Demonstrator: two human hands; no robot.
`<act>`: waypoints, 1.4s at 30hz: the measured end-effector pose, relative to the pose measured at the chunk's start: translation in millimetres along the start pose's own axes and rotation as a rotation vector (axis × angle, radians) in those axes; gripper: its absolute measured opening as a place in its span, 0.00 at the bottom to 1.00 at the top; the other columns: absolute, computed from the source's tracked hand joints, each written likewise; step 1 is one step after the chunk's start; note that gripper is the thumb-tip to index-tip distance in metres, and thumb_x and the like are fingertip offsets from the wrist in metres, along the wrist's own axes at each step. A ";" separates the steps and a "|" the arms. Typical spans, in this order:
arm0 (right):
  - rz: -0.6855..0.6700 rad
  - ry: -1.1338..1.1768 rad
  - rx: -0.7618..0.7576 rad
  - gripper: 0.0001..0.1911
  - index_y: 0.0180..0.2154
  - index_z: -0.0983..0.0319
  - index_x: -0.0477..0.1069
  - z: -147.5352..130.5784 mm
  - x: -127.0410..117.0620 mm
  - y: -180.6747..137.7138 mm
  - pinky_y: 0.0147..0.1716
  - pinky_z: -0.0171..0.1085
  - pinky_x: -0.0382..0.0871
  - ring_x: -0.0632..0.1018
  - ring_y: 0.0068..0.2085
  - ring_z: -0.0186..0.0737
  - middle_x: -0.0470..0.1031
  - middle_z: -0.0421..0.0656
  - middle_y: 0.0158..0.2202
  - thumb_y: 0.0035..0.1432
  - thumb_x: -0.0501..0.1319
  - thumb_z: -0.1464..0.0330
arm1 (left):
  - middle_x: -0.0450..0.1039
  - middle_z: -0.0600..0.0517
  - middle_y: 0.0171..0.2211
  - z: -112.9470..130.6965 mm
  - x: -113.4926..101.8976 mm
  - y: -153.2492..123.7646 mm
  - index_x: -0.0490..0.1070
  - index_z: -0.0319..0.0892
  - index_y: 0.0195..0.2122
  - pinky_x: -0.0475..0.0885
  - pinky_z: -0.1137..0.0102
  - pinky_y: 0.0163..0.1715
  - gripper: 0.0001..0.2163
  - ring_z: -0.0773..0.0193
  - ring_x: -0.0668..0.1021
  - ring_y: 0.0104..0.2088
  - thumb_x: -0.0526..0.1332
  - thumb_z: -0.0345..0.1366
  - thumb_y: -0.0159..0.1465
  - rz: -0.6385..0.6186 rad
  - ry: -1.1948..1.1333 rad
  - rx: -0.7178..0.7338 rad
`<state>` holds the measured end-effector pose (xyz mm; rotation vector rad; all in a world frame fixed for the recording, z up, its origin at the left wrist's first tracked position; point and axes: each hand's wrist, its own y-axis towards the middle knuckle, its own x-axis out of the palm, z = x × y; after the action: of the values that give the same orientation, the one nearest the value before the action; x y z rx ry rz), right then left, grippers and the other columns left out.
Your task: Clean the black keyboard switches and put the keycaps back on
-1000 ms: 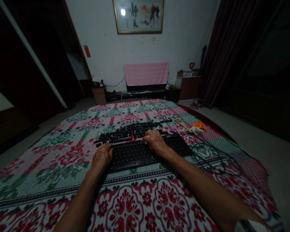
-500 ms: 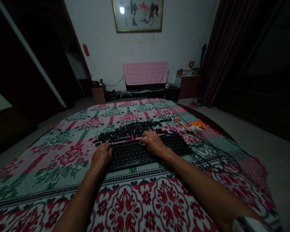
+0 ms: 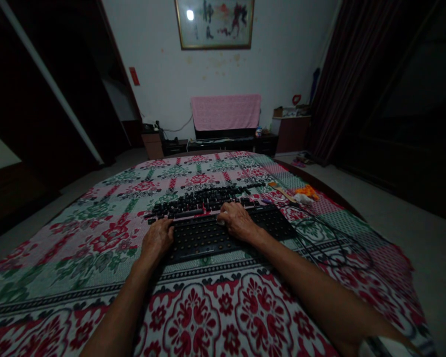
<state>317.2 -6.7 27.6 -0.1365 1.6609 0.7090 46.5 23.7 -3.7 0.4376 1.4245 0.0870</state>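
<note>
The person is leaning over a flowered bedspread (image 3: 96, 238) with both forearms stretched toward a black keyboard (image 3: 204, 240) that is lying flat in the middle of the bed, near enough for both hands to be reaching it without strain. The left hand (image 3: 156, 239) is curling over the keyboard's left end, fingers clenched on the edge, most likely so that the board is not sliding on the soft cloth. The right hand (image 3: 238, 220) is resting on the far middle of the board with its fingers bent down over a small pale thing (image 3: 220, 221); the light is too dim to tell whether they are pinching it or only pressing on it. Just beyond the far edge, loose black keycaps (image 3: 200, 201) are lying in rough rows on the bedspread, seemingly set out in order and within easy reach of either hand. The keyboard itself is looking bare: its face is showing a grid of small pale dots where caps would be sitting, and it is matt, dark and wide. A thin black cable (image 3: 321, 243) is looping away from its right end across the cloth, and something orange (image 3: 306, 191) is lying farther right, well apart from the hands.
</note>
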 end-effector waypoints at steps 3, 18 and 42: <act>-0.007 -0.005 0.002 0.10 0.32 0.60 0.71 -1.4 -0.9 -0.2 0.37 0.37 0.51 0.62 0.39 0.40 0.64 0.45 0.37 0.51 0.54 0.77 | 0.70 0.45 0.47 0.0 0.2 0.0 0.70 0.38 0.45 0.64 0.68 0.51 0.16 0.59 0.71 0.48 0.50 0.35 0.59 0.011 0.006 -0.001; -0.012 -0.024 -0.019 0.11 0.33 0.60 0.72 -15.7 0.4 2.3 0.36 0.37 0.50 0.61 0.38 0.39 0.64 0.45 0.36 0.55 0.53 0.75 | 0.70 0.45 0.47 0.6 0.6 -0.7 0.70 0.38 0.46 0.64 0.68 0.50 0.16 0.60 0.71 0.48 0.50 0.34 0.60 0.029 0.028 0.005; -0.057 -0.049 0.041 0.09 0.31 0.62 0.72 2.4 -4.8 -1.6 0.37 0.37 0.53 0.63 0.38 0.40 0.65 0.46 0.35 0.51 0.53 0.75 | 0.71 0.45 0.47 -1.8 2.7 -0.3 0.70 0.37 0.46 0.64 0.67 0.51 0.16 0.59 0.71 0.48 0.49 0.35 0.60 0.033 0.013 0.027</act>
<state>321.1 -8.2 31.4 -0.1361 1.6173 0.6303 45.1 24.6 -6.5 0.4833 1.4328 0.0979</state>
